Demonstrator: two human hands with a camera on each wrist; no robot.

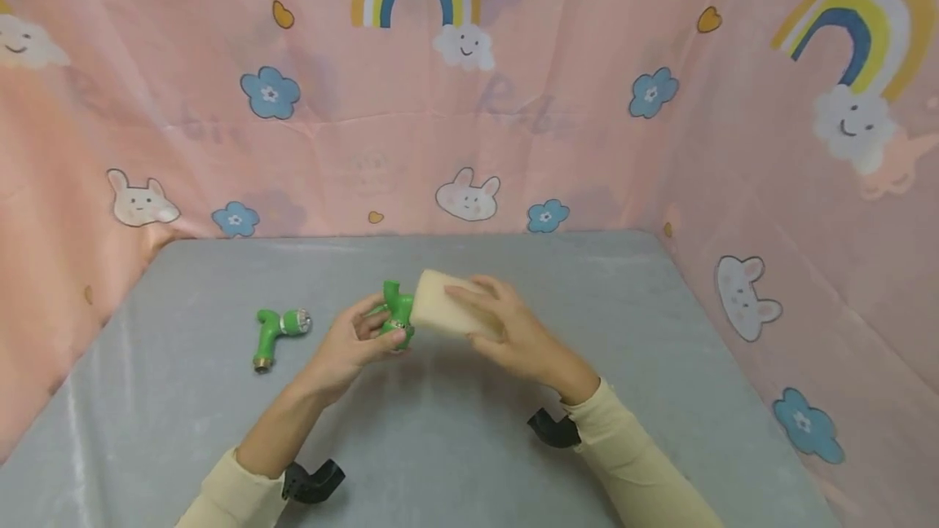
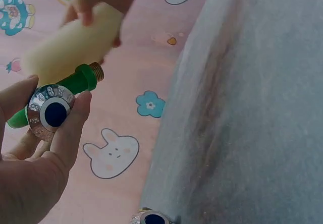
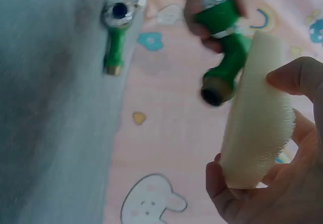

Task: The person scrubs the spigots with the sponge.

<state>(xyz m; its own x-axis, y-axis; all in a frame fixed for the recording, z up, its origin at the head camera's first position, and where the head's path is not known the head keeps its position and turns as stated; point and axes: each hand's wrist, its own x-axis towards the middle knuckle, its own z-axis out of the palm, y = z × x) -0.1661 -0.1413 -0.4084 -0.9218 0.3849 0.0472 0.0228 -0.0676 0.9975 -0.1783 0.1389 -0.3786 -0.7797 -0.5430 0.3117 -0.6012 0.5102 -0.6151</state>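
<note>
My left hand (image 1: 350,342) pinches a green faucet (image 1: 397,306) between thumb and fingers, lifted off the table. A chrome ring with a dark centre caps its knob in the left wrist view, and its brass threaded end (image 2: 99,71) points away from the palm. My right hand (image 1: 524,341) grips a cream block-shaped sponge (image 1: 449,306), thumb on one side and fingers on the other. One side of the sponge (image 3: 258,113) lies against the green faucet body (image 3: 233,60), or very near it; contact is hard to tell. The far side of the faucet is hidden.
A second green faucet (image 1: 270,334) with a brass end lies on the grey table (image 1: 623,308), left of my left hand. Pink printed cloth (image 1: 557,145) hangs behind the table and at both sides. Black curved pieces (image 1: 314,481) stick out at both wrists.
</note>
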